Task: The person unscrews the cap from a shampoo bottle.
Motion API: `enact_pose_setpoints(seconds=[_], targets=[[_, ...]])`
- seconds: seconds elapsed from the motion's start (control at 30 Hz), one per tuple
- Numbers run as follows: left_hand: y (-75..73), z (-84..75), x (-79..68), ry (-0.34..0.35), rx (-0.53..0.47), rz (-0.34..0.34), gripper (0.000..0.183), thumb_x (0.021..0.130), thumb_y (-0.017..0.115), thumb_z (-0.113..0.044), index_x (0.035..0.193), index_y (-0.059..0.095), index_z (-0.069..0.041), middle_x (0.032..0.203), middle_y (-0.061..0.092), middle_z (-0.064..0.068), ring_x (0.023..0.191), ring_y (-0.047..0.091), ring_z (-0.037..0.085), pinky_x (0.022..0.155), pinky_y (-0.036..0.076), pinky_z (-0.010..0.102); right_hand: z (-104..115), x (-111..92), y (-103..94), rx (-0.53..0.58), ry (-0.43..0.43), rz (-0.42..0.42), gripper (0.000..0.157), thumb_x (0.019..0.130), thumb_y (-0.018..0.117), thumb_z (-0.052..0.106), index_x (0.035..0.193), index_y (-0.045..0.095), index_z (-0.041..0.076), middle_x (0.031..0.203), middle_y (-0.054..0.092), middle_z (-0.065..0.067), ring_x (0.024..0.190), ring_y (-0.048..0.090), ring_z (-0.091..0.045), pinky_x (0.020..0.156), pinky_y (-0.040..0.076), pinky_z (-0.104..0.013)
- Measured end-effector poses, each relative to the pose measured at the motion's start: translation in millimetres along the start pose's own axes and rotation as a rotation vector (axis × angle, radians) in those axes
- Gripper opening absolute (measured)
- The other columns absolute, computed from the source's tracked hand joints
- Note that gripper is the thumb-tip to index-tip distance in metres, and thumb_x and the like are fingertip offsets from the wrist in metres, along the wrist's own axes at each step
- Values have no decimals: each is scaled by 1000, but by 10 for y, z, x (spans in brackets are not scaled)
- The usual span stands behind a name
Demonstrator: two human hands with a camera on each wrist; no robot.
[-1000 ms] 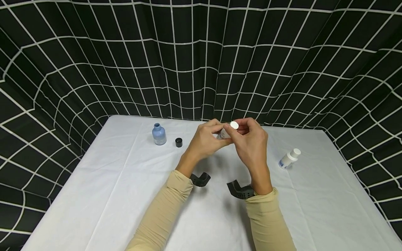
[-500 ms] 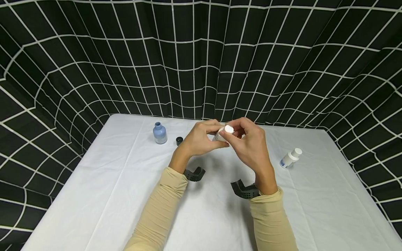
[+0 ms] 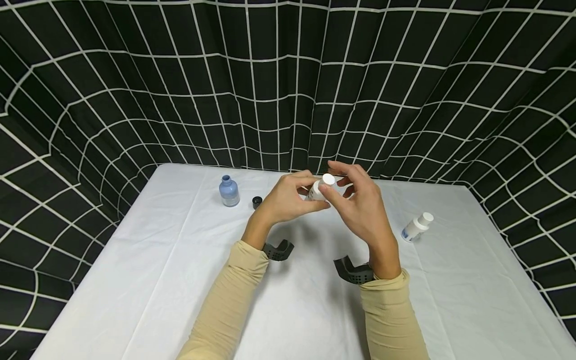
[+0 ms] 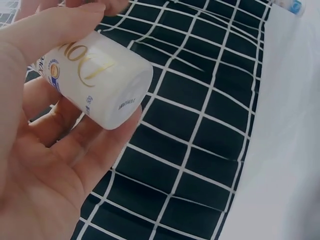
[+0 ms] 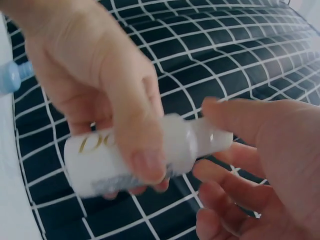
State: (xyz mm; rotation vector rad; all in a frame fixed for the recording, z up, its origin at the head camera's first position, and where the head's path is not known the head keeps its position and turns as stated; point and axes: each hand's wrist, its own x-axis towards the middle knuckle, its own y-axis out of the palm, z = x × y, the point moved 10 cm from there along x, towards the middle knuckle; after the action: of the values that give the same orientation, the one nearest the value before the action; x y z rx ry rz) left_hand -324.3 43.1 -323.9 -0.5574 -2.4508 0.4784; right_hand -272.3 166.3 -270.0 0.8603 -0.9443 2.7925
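My left hand [image 3: 288, 200] grips a small white plastic bottle [image 3: 314, 192] with gold lettering, raised over the table and tilted. In the left wrist view, the bottle's flat base [image 4: 131, 97] faces outward between thumb and fingers. Its white cap [image 3: 328, 179] points toward my right hand [image 3: 363, 207]. The right thumb touches the cap, while the index finger stands raised and apart from it. From the right wrist view, the other right fingers [image 5: 230, 182] lie loosely curved below the cap [image 5: 217, 139]. Whether the cap is loose on the neck, I cannot tell.
On the white-covered table [image 3: 180, 280], a blue translucent bottle [image 3: 229, 192] stands uncapped at the back left. Beside it lies a small black cap [image 3: 257, 202]. A second white bottle [image 3: 416, 228] with a white cap stands at the right. A black gridded curtain [image 3: 288, 85] surrounds the table.
Both hands shifted slightly left with the bottle by half a second ago. Since then, my right fingers have spread from their pinch around the cap; the left hand keeps its hold.
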Motion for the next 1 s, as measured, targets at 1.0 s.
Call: enact_pose_setpoints(seconds=[1.0], targets=[[-62, 22, -11, -76, 34, -26, 40, 79, 88, -29, 117, 77, -21, 93, 64, -3, 85, 61, 11, 73, 55, 24, 43, -10, 27, 72, -29, -24, 25, 97, 69, 9, 122, 73, 7, 118, 69, -6, 101, 60, -11, 84, 48, -15]])
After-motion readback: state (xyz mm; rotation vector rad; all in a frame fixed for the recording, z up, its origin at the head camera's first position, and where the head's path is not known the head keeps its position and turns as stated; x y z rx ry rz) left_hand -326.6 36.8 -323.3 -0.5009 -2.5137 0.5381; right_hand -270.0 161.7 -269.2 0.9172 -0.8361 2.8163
